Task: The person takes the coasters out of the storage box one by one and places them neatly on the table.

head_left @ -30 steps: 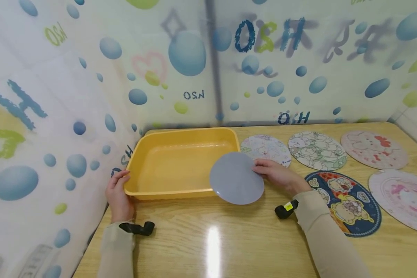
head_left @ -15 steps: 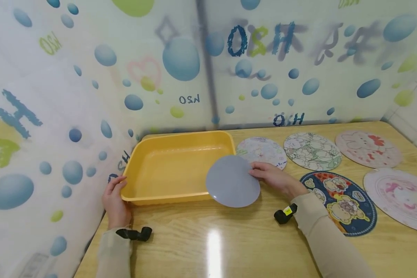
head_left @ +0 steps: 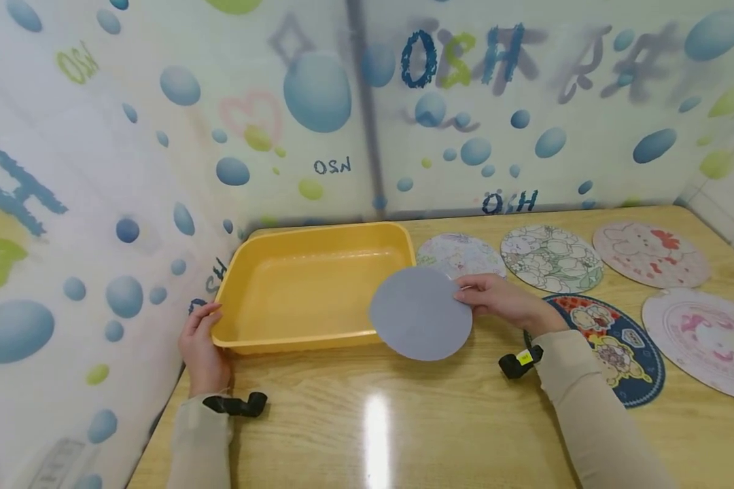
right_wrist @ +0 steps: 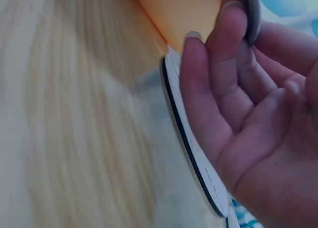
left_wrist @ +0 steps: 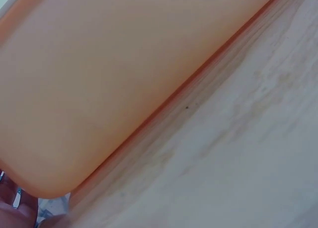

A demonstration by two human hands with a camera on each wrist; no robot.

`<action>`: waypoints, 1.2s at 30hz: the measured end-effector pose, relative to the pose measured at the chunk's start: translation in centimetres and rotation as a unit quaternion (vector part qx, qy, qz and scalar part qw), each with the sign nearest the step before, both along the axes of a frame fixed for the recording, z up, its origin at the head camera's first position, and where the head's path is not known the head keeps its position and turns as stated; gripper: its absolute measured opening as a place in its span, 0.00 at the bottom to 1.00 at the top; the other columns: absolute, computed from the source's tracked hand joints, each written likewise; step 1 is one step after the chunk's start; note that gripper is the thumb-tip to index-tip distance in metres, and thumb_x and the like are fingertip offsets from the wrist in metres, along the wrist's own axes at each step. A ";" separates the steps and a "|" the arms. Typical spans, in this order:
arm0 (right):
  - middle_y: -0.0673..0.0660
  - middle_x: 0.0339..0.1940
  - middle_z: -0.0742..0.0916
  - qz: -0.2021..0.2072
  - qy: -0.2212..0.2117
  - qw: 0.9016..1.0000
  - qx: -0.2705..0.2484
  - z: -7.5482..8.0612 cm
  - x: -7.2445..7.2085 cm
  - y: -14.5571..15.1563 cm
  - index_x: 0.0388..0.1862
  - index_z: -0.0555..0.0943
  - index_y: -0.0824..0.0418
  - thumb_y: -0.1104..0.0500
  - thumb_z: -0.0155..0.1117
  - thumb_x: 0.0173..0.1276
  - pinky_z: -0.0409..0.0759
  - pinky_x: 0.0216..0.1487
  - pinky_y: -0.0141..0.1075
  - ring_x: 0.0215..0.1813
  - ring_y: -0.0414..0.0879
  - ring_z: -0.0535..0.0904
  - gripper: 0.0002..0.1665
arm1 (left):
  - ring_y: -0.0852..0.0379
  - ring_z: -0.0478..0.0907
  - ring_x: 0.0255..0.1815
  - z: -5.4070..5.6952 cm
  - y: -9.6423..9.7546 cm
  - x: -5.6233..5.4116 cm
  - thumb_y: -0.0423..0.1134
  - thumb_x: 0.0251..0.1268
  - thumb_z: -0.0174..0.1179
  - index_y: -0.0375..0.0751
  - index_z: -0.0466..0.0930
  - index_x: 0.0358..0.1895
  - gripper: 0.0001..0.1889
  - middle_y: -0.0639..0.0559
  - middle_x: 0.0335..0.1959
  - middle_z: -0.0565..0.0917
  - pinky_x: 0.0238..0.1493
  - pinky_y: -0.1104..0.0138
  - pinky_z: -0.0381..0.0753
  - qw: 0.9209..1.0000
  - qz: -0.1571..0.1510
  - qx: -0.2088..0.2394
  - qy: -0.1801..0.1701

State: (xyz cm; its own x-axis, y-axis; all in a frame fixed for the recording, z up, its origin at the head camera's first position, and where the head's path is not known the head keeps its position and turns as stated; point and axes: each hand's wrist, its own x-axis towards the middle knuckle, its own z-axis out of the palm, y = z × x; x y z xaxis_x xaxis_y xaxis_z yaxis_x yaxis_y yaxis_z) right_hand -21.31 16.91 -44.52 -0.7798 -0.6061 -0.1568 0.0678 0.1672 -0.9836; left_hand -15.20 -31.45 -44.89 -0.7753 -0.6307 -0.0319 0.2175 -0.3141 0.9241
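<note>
A yellow plastic tray (head_left: 306, 295) stands at the table's left end, against the wall. My left hand (head_left: 204, 350) holds its left rim near the front corner, fingers at the edge. A thin round plain-grey disc (head_left: 422, 314) is pinched at its right edge between the thumb and fingers of my right hand (head_left: 508, 299). The disc hangs tilted over the tray's front right corner; its other face is hidden. Below and behind my right hand lies a pale round mat with a faint drawing (head_left: 459, 252), partly covered by the disc and hand.
More round printed mats lie on the right side: a green-and-white floral one (head_left: 550, 259), a pink rabbit one (head_left: 651, 255), a dark blue bear one (head_left: 639, 363) and a pale pink one (head_left: 709, 339). A bubble-patterned curtain (head_left: 318, 92) closes off the back and left.
My right hand and the grey disc have shifted slightly right and up over the last half second, covering more of the dark blue mat. My left hand stays at the tray's rim.
</note>
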 end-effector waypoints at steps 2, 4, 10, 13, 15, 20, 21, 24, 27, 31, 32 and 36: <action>0.62 0.46 0.80 0.003 -0.008 1.000 0.008 0.2 0.0 0.4 0.55 0.72 0.63 0.54 0.51 0.67 0.78 0.39 0.46 0.43 0.54 0.78 0.21 | 0.54 0.68 0.50 0.0 0.0 0.0 0.31 0.56 0.57 0.30 0.78 0.42 0.11 0.47 0.48 0.73 0.45 0.73 0.74 1.000 0.001 0.003 -0.002; 0.62 0.46 0.81 0.005 -0.019 1.000 0.020 0.4 0.0 0.8 0.56 0.71 0.62 0.54 0.52 0.66 0.78 0.37 0.47 0.39 0.55 0.80 0.21 | 0.54 0.69 0.49 0.0 -0.1 0.1 0.31 0.56 0.57 0.30 0.78 0.42 0.11 0.47 0.48 0.73 0.44 0.73 0.75 1.000 0.001 0.009 -0.003; 0.61 0.41 0.83 0.001 -0.023 0.998 0.063 0.6 0.0 1.6 0.55 0.70 0.61 0.52 0.53 0.65 0.79 0.26 0.46 0.28 0.52 0.80 0.22 | 0.54 0.68 0.50 0.0 -0.1 0.0 0.31 0.57 0.57 0.30 0.78 0.42 0.11 0.46 0.48 0.72 0.45 0.73 0.75 1.000 -0.002 0.011 0.000; 0.61 0.37 0.82 -0.004 -0.031 0.998 0.057 0.4 -0.1 2.0 0.55 0.68 0.63 0.53 0.54 0.65 0.79 0.24 0.42 0.25 0.47 0.77 0.22 | 0.54 0.68 0.51 0.1 -0.1 -0.1 0.32 0.58 0.57 0.30 0.78 0.43 0.11 0.47 0.49 0.72 0.46 0.73 0.74 1.000 -0.005 0.004 -0.003; 0.61 0.36 0.82 -0.006 -0.036 0.998 0.042 0.2 -0.2 2.3 0.56 0.67 0.63 0.55 0.53 0.66 0.78 0.24 0.40 0.22 0.45 0.75 0.22 | 0.54 0.68 0.51 0.1 0.0 -0.1 0.33 0.58 0.57 0.31 0.77 0.43 0.12 0.47 0.49 0.72 0.46 0.73 0.74 1.000 -0.007 0.000 -0.005; 0.61 0.37 0.81 -0.009 -0.034 0.999 0.008 0.1 -0.1 3.3 0.58 0.66 0.66 0.57 0.52 0.66 0.78 0.25 0.38 0.22 0.44 0.75 0.23 | 0.54 0.68 0.51 0.1 0.1 -0.1 0.32 0.57 0.57 0.30 0.77 0.43 0.11 0.47 0.49 0.72 0.45 0.73 0.74 1.000 -0.006 0.009 -0.002; 0.61 0.38 0.81 -0.011 -0.033 0.999 0.007 0.1 -0.1 3.5 0.58 0.66 0.66 0.56 0.52 0.66 0.78 0.25 0.38 0.22 0.44 0.75 0.24 | 0.54 0.68 0.51 0.1 0.2 0.0 0.32 0.57 0.57 0.30 0.77 0.43 0.11 0.46 0.49 0.72 0.45 0.73 0.74 1.000 -0.007 0.010 -0.001; 0.61 0.39 0.81 -0.018 -0.027 0.999 0.020 0.2 0.0 4.3 0.60 0.64 0.67 0.55 0.53 0.66 0.78 0.27 0.40 0.24 0.44 0.75 0.27 | 0.53 0.69 0.51 0.1 0.2 0.0 0.31 0.56 0.58 0.29 0.77 0.42 0.11 0.46 0.48 0.72 0.45 0.72 0.75 1.000 -0.007 0.019 0.003; 0.61 0.40 0.81 -0.017 -0.025 0.999 0.028 0.2 0.0 5.1 0.59 0.64 0.67 0.56 0.53 0.66 0.79 0.29 0.43 0.27 0.47 0.78 0.27 | 0.53 0.68 0.51 0.2 0.3 0.0 0.31 0.57 0.58 0.29 0.77 0.43 0.12 0.46 0.48 0.72 0.45 0.72 0.74 1.000 -0.009 0.017 0.002; 0.61 0.41 0.81 -0.018 -0.020 0.999 0.026 -0.2 -0.2 6.1 0.57 0.67 0.68 0.57 0.53 0.66 0.79 0.31 0.47 0.33 0.52 0.80 0.23 | 0.53 0.68 0.52 0.2 0.3 0.0 0.33 0.57 0.57 0.30 0.77 0.44 0.12 0.47 0.50 0.72 0.46 0.73 0.74 1.000 -0.014 0.007 -0.004; 0.61 0.41 0.81 -0.022 -0.019 0.999 0.027 -0.2 -0.2 6.3 0.56 0.67 0.68 0.57 0.53 0.66 0.79 0.31 0.47 0.34 0.53 0.80 0.23 | 0.53 0.68 0.52 0.2 0.3 0.0 0.33 0.58 0.57 0.30 0.77 0.44 0.12 0.47 0.50 0.72 0.46 0.73 0.74 1.000 -0.014 0.006 -0.006; 0.60 0.39 0.81 -0.040 -0.022 0.998 0.038 -0.4 -0.3 6.9 0.56 0.67 0.68 0.58 0.53 0.66 0.79 0.28 0.43 0.29 0.50 0.80 0.23 | 0.53 0.68 0.52 0.0 0.2 -0.1 0.33 0.57 0.57 0.31 0.77 0.44 0.12 0.47 0.50 0.72 0.45 0.72 0.74 1.000 -0.012 0.007 -0.007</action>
